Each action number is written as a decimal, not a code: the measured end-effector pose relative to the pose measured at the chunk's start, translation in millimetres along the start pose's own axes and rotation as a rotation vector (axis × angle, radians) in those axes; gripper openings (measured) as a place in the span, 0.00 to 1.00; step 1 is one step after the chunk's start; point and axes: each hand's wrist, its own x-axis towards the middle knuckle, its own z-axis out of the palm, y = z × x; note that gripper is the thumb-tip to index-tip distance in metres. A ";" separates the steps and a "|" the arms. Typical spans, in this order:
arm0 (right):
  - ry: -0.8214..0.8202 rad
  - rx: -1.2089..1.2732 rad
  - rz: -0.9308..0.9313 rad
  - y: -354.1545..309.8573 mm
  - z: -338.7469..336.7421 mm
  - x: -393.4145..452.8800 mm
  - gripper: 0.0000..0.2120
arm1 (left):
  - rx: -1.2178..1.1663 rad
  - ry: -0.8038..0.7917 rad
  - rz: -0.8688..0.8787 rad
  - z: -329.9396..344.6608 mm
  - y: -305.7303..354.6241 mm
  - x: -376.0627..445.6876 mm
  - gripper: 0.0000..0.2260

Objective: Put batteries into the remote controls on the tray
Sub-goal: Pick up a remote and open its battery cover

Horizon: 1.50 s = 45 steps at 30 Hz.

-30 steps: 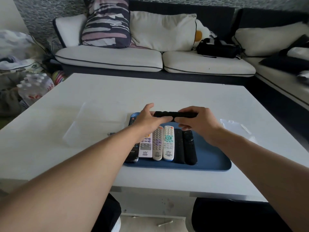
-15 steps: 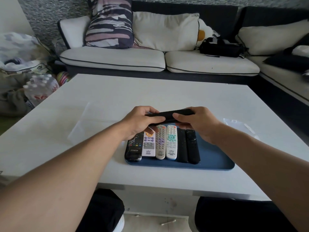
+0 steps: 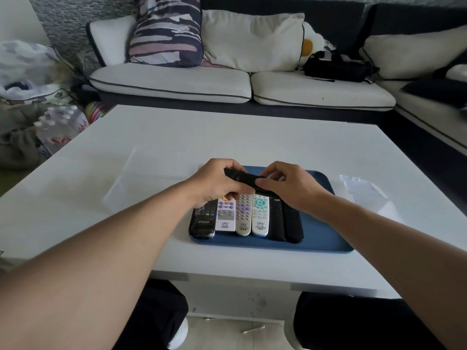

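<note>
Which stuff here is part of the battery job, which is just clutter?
Job:
- black remote, gripped by left hand and right hand
- remotes in a row
- blue tray

Clutter:
- clear plastic sheet on table
- sofa cushions
- black bag
- bottle pack

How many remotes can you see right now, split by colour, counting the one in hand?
Black, lying on the blue tray: 3
White or light, on the tray: 3
Black, held by left hand and right hand: 1
Total: 7
</note>
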 end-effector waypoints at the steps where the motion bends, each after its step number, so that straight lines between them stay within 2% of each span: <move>1: -0.028 -0.012 0.001 -0.5 1.3 -0.9 0.08 | 0.012 -0.003 0.002 1.7 0.0 -0.4 0.18; 11: -0.050 0.011 0.052 -1.9 3.5 -1.0 0.12 | 0.081 -0.015 0.028 8.7 1.7 -5.1 0.18; 18: -0.079 -0.049 0.024 -7.8 2.6 -2.1 0.08 | 0.110 0.015 0.042 7.0 1.0 -4.4 0.18; 20: -0.030 -0.067 -0.001 -7.3 5.3 -2.2 0.07 | 0.099 -0.011 0.047 7.2 3.9 -3.6 0.18; 23: 0.067 -0.022 0.030 -7.7 1.6 1.5 0.11 | 0.120 -0.086 0.073 14.3 12.2 -6.3 0.17; 26: 0.046 0.028 0.084 -5.7 -5.4 2.5 0.14 | 0.135 -0.092 0.091 22.4 16.1 -4.7 0.18; 30: -0.037 0.093 0.028 -10.5 -3.7 -4.9 0.19 | 0.078 -0.012 0.050 13.4 14.1 -0.9 0.22; 34: -0.091 0.111 0.005 -15.7 -3.3 -9.0 0.17 | 0.068 -0.028 0.041 9.7 13.0 -0.7 0.24; 39: -0.142 0.168 0.007 -16.2 -4.6 -10.6 0.10 | 0.059 -0.026 0.013 5.8 15.5 -2.4 0.26; 45: -0.096 0.171 0.010 -17.8 1.7 -10.0 0.06 | 0.046 -0.018 -0.021 1.3 14.4 -4.6 0.27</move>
